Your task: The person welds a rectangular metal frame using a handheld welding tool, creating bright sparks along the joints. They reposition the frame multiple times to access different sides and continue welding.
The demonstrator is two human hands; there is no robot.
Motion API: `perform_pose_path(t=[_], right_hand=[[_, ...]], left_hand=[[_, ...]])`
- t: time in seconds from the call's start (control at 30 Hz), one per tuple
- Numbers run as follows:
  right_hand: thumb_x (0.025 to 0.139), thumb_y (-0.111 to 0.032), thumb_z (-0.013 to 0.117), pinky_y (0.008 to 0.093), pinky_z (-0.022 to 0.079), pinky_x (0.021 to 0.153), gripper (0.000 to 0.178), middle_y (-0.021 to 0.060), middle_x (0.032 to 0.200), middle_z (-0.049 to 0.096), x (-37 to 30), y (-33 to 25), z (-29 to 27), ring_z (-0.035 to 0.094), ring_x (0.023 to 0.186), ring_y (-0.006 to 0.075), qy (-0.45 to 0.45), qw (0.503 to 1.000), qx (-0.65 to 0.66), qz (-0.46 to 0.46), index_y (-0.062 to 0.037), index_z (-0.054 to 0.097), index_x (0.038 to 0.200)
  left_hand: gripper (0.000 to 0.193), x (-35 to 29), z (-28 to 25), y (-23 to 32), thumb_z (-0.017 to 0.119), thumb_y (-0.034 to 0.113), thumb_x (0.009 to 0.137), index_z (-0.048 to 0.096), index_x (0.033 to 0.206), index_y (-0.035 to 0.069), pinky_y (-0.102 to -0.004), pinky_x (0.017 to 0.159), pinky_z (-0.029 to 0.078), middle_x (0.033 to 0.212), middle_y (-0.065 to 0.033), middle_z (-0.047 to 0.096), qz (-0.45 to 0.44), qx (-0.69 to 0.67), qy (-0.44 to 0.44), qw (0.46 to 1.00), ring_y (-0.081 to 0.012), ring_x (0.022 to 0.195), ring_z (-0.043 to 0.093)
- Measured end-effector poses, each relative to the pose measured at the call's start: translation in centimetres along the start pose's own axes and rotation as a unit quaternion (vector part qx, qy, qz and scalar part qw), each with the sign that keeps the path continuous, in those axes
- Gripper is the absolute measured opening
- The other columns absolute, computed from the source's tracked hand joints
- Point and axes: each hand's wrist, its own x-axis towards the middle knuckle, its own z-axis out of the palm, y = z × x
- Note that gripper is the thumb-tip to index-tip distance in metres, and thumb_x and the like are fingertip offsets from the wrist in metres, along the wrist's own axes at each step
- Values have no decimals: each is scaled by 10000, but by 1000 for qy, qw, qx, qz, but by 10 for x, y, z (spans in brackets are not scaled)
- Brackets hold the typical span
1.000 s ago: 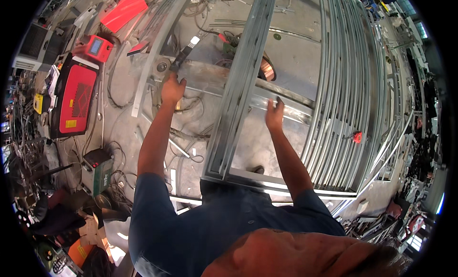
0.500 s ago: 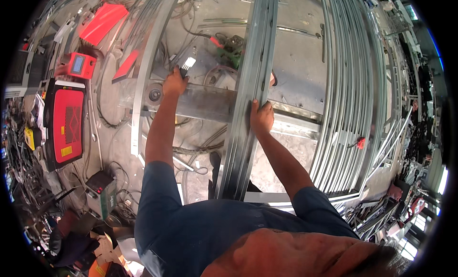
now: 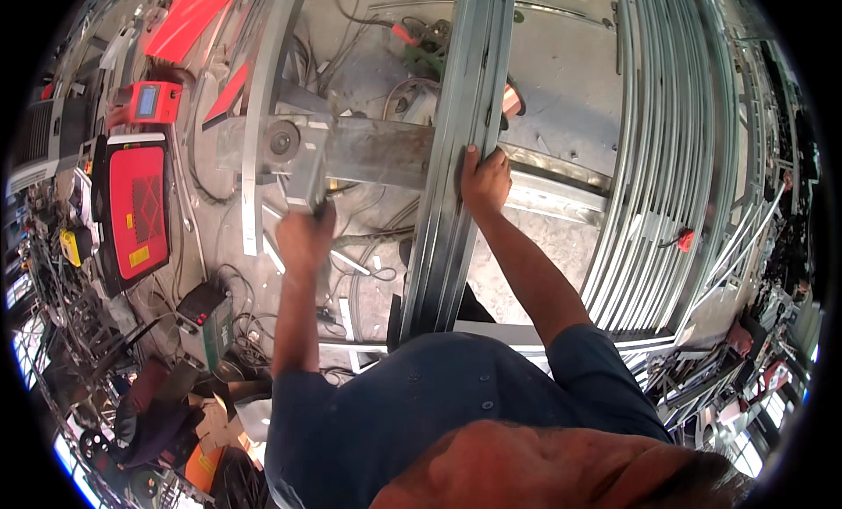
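My right hand grips the right edge of a long galvanized steel channel, its thumb lying on the metal. The channel runs from close to my body to the far edge of the view. To its left, my left hand is closed on the near end of a short grey metal piece, blurred by motion, so its exact kind is unclear. That piece is above the left part of a wide steel crossbar, close to a round dark disc.
Parallel steel tubes lie at the right. A pale rail stands left of my left hand. Farther left are a red-fronted machine, a red box with a screen and a green-sided box. Cables cover the floor below.
My left hand has drawn back toward my body, bringing the short grey metal piece over the crossbar. My right hand stays on the channel, slightly farther forward. The view has shifted slightly.
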Motion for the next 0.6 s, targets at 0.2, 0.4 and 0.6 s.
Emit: perform_pose_path(t=[0.2,0.4,0.6], right_hand=[[950,-487,560,542,443,936,595,248,1132,613,0,-2,-4,568,1107,435,-15,1000,-7,-3,64,523,1170],[953,-496,557,544,449,931,600,256,1126,612,0,3,0,575,1097,436,-18,1000,-19,0,63,519,1168],[956,-497,560,539,466,899,598,259,1093,614,1,2,1,588,1053,446,-23,999,-32,3,67,507,1146]], left_hand=[[355,-92,23,3,668,358,866,687,920,7,-504,745,540,808,-234,708,-126,-59,-97,986,-442,819,690],[314,-117,58,-4,690,316,870,644,962,20,-495,771,538,856,-195,722,-180,-86,-83,976,-422,846,696],[302,-122,81,-16,759,247,823,641,914,-16,-458,675,534,761,-182,710,-161,-47,-69,983,-386,728,708]])
